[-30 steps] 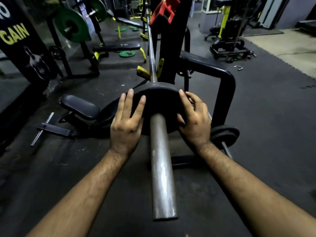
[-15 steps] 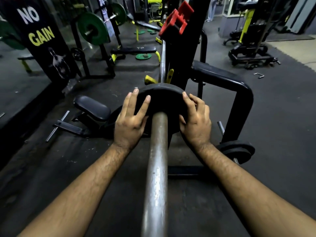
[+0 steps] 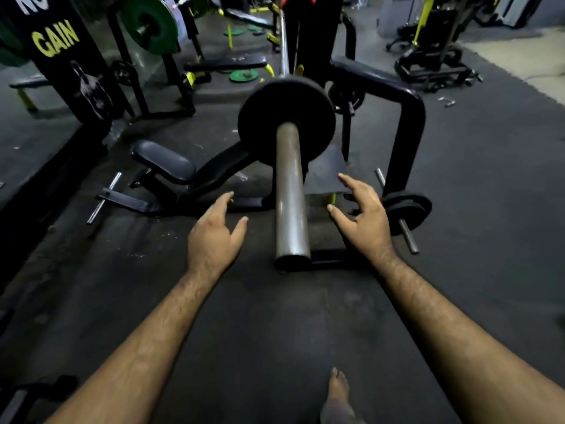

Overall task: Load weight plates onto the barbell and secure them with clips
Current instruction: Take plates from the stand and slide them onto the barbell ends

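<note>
A black weight plate (image 3: 260,117) sits on the steel sleeve of the barbell (image 3: 290,191), pushed far up toward the rack. The sleeve's free end points at me. My left hand (image 3: 214,234) hovers left of the sleeve, fingers relaxed and holding nothing. My right hand (image 3: 363,215) hovers right of the sleeve, fingers spread and empty. Neither hand touches the plate or the bar. No clip is in view on the sleeve.
Two small black plates (image 3: 406,209) sit on a peg of the black rack frame (image 3: 406,142) to the right. A padded bench seat (image 3: 165,162) lies low on the left. Green plates (image 3: 149,22) hang on a far rack. My bare foot (image 3: 337,393) stands on the dark rubber floor.
Both hands have let go of the black plate and drawn back toward me along the sleeve. The plate stays seated deep on the bar.
</note>
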